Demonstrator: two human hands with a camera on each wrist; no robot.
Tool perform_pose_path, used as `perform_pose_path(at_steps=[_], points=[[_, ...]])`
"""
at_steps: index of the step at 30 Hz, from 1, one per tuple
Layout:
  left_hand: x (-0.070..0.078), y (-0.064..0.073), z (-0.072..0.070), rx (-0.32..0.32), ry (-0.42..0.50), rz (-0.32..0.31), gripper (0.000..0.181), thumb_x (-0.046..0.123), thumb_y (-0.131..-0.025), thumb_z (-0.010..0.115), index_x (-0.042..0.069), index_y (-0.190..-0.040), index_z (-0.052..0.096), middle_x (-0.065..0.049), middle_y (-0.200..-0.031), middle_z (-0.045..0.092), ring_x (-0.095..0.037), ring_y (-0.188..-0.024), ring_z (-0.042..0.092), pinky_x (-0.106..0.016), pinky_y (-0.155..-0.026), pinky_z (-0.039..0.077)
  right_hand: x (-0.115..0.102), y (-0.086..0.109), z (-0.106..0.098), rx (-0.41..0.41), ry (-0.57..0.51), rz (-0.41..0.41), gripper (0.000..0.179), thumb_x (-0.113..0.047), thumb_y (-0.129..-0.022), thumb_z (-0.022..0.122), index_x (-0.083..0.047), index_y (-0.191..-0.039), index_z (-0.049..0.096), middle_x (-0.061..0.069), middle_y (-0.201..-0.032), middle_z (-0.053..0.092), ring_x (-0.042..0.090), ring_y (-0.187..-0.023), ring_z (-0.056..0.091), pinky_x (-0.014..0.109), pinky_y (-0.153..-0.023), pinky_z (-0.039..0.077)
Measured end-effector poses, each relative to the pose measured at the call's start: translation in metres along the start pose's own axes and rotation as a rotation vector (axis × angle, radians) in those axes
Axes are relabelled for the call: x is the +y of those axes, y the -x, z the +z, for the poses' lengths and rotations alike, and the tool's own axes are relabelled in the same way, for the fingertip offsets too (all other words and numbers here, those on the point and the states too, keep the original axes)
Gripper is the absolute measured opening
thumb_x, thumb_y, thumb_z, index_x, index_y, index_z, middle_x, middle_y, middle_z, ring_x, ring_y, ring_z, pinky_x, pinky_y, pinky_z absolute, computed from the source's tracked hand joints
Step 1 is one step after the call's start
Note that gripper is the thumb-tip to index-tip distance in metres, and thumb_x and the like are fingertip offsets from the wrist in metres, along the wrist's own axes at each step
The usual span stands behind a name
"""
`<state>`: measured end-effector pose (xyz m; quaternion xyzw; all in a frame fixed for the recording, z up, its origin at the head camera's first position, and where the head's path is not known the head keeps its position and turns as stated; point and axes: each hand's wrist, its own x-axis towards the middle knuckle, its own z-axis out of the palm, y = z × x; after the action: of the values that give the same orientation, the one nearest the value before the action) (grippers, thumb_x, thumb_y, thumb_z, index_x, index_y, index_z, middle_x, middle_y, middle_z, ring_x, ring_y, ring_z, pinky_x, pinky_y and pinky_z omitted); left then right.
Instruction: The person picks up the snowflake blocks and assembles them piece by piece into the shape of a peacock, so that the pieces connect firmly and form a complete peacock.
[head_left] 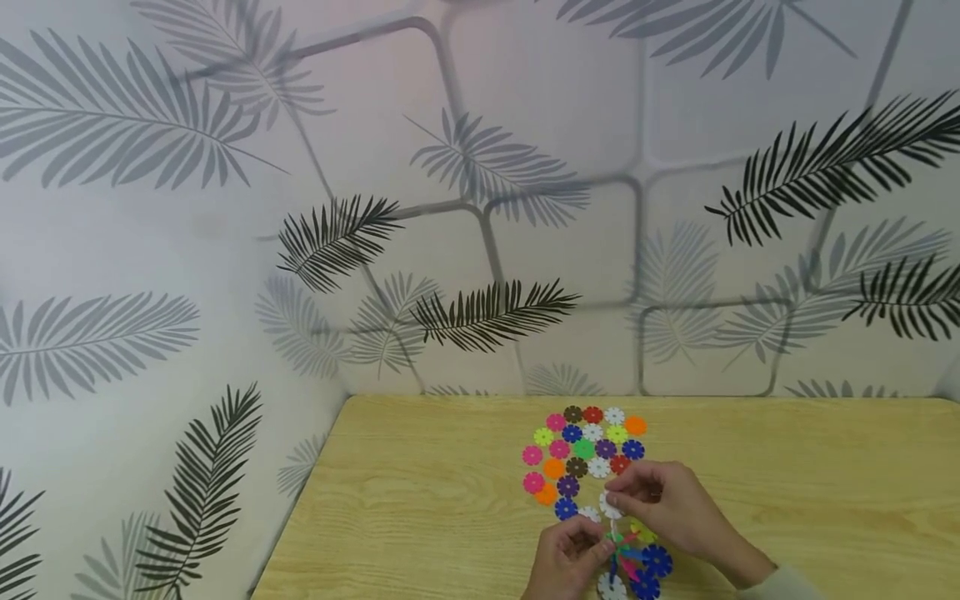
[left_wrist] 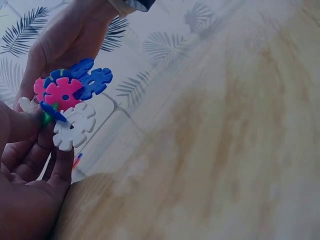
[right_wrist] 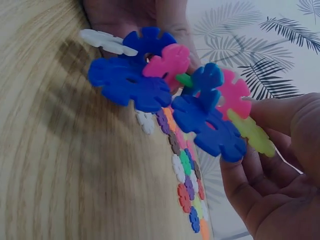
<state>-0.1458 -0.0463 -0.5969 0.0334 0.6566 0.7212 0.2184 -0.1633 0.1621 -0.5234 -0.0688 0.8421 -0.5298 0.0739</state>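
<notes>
Blue, white, pink, yellow and green slotted discs interlock to form the assembly (head_left: 631,570), which I locate near the 6 o'clock edge of the head view, over the bench (head_left: 420,483). I observe the left hand (head_left: 567,557) at 9 o'clock from the green piece (head_left: 618,542); thumb and fingers are curled and grip the assembly near that piece. I observe the right hand (head_left: 675,510) at 2 o'clock; thumb and forefinger pinch the upper white disc (head_left: 609,509), positioned at 12 o'clock. Relative to the green piece, I read the yellow disc (head_left: 642,531) at 2 o'clock, the blue discs (head_left: 657,561) at 4 to 5 o'clock and the lower white disc (head_left: 612,587) at 6 o'clock. I cannot tell whether this last disc touches the bench. At 11 o'clock from the assembly, I note the loose discs (head_left: 583,449), mixed in colour, mostly flat in a close-set group; at its 8 o'clock side, a pink one and an orange one overlap. Beyond the bench, at 12 o'clock, stands the leaf-patterned wall (head_left: 495,317).
</notes>
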Motion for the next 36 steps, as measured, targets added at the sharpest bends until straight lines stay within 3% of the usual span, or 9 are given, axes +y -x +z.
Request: perform_pose_path(at_steps=[16,24,31,36], points=[[0.000,0.002,0.002,-0.001,-0.019,0.011,0.020,0.010,-0.099,0.078,-0.007,-0.108,0.074,0.009,-0.090,0.071,-0.004,-0.081,0.062,-0.016,-0.075,0.052,-0.001,0.006,0.002,-0.008,0.030,-0.066,0.008,-0.013,-0.096,0.084,-0.010,-0.103,0.080,-0.002,-0.092,0.080,0.004,-0.076,0.070,0.021,-0.069,0.062],[0.002,0.002,0.003,0.009,0.018,0.071,0.029,0.010,-0.102,0.075,-0.015,-0.113,0.068,0.009,-0.092,0.071,-0.002,-0.083,0.065,-0.015,-0.077,0.054,0.007,0.006,-0.001,0.006,-0.034,-0.147,0.014,-0.014,-0.101,0.079,-0.008,-0.113,0.078,0.000,-0.098,0.081,0.002,-0.082,0.072,0.023,-0.071,0.064],[0.006,0.003,0.005,0.028,0.002,0.048,0.027,0.010,-0.101,0.076,-0.013,-0.111,0.069,0.010,-0.091,0.072,-0.001,-0.084,0.066,-0.015,-0.078,0.055,0.009,0.008,-0.003,0.009,-0.051,-0.091,0.017,-0.013,-0.101,0.079,-0.007,-0.116,0.078,0.003,-0.100,0.080,0.003,-0.084,0.071,0.023,-0.072,0.064],[0.007,0.002,0.006,0.034,0.017,0.022,0.020,0.010,-0.101,0.076,-0.008,-0.109,0.072,0.008,-0.091,0.073,-0.004,-0.084,0.066,-0.015,-0.078,0.056,0.009,0.007,-0.006,-0.013,-0.062,-0.122,0.018,-0.014,-0.104,0.075,-0.006,-0.119,0.077,0.005,-0.105,0.081,0.004,-0.086,0.073,0.024,-0.073,0.064]])
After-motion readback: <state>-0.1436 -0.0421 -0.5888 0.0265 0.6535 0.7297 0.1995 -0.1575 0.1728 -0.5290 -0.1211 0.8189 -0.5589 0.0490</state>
